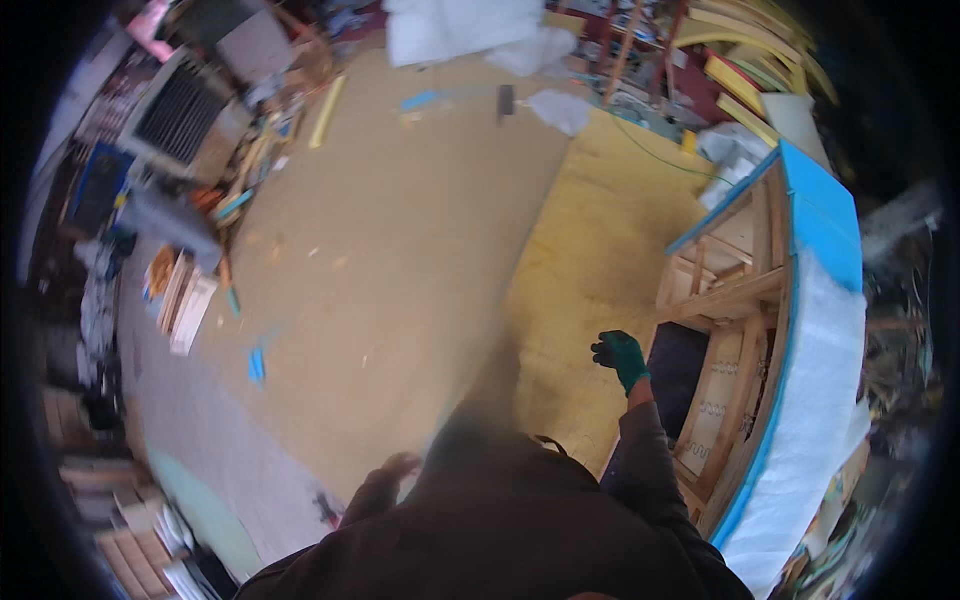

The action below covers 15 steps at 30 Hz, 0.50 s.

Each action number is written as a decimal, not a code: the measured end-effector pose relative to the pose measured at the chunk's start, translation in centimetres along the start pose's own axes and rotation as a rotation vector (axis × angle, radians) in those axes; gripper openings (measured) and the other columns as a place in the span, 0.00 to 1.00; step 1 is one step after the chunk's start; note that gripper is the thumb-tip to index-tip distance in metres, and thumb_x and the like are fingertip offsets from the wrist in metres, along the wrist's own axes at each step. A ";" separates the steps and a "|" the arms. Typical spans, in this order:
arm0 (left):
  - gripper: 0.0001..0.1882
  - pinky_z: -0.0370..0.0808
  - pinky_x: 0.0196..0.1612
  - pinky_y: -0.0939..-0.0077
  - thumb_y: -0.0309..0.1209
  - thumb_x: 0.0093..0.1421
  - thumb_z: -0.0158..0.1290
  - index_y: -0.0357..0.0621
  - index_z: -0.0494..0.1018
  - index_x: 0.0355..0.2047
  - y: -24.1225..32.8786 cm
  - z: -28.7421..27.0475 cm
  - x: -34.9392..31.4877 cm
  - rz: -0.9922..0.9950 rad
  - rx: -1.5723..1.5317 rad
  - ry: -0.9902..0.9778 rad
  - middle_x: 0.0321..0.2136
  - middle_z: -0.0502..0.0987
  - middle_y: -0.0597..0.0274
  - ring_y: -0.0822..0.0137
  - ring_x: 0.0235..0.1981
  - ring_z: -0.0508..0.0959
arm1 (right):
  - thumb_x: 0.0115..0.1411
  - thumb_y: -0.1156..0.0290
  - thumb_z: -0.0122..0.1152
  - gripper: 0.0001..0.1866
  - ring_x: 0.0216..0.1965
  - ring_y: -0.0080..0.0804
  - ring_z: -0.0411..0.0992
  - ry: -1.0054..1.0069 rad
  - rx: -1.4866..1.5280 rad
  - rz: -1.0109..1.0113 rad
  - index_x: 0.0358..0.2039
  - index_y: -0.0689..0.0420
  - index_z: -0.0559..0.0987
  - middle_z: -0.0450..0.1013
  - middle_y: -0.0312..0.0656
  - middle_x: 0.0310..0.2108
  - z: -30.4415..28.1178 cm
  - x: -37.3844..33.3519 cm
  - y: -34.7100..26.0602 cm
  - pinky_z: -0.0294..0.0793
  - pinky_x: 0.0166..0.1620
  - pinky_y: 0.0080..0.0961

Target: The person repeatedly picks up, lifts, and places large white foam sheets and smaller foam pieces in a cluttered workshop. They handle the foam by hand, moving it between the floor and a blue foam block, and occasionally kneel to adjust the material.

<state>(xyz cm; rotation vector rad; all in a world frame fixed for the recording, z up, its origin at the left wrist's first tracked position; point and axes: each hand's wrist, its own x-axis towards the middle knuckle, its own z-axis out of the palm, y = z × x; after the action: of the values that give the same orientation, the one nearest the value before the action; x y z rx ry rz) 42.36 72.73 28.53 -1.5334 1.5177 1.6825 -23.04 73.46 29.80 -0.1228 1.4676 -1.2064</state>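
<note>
Wooden frame (735,296) just right of right hand (620,357) (green glove (630,368), fingers half-open), well apart from left hand (403,464). Hands apart; left blurred, can't tell grip.

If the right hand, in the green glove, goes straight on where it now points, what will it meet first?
Nothing seems to stand before the right hand; its line runs over the yellow sheet. If it slopes downward, that sheet likely comes first; the depth is unclear.
</note>
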 end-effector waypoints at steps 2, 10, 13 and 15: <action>0.12 0.82 0.53 0.61 0.32 0.69 0.58 0.38 0.83 0.47 3.9 -7.1 6.9 -0.032 -0.005 0.003 0.44 0.86 0.52 0.56 0.49 0.85 | 0.75 0.62 0.61 0.15 0.38 0.41 0.85 0.101 0.024 -0.074 0.52 0.60 0.81 0.84 0.51 0.43 -1.2 3.7 -1.2 0.86 0.39 0.33; 0.19 0.78 0.41 0.72 0.36 0.69 0.61 0.45 0.78 0.58 36.6 -40.9 25.1 0.181 -0.053 0.232 0.46 0.85 0.59 0.65 0.42 0.85 | 0.73 0.68 0.61 0.12 0.42 0.36 0.82 0.447 0.253 -0.407 0.51 0.62 0.82 0.82 0.43 0.44 -1.5 11.9 2.8 0.84 0.46 0.35; 0.21 0.78 0.41 0.71 0.40 0.70 0.60 0.46 0.76 0.59 48.5 -46.2 28.9 0.230 0.068 0.132 0.44 0.85 0.61 0.64 0.42 0.84 | 0.73 0.68 0.62 0.12 0.44 0.36 0.81 0.491 0.679 -0.406 0.51 0.60 0.82 0.81 0.43 0.44 1.3 16.0 3.4 0.83 0.45 0.36; 0.21 0.80 0.43 0.69 0.41 0.71 0.58 0.46 0.75 0.60 53.8 -47.6 32.3 0.129 0.168 0.108 0.45 0.85 0.60 0.64 0.43 0.85 | 0.73 0.67 0.62 0.12 0.43 0.36 0.82 0.468 0.831 -0.326 0.52 0.59 0.82 0.81 0.43 0.44 2.4 19.7 1.5 0.84 0.44 0.35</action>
<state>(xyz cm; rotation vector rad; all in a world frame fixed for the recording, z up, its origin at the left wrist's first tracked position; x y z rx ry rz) 8.11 1.99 32.63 -1.4874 1.7995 1.5167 -26.74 59.62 15.93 0.5358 1.2328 -2.1277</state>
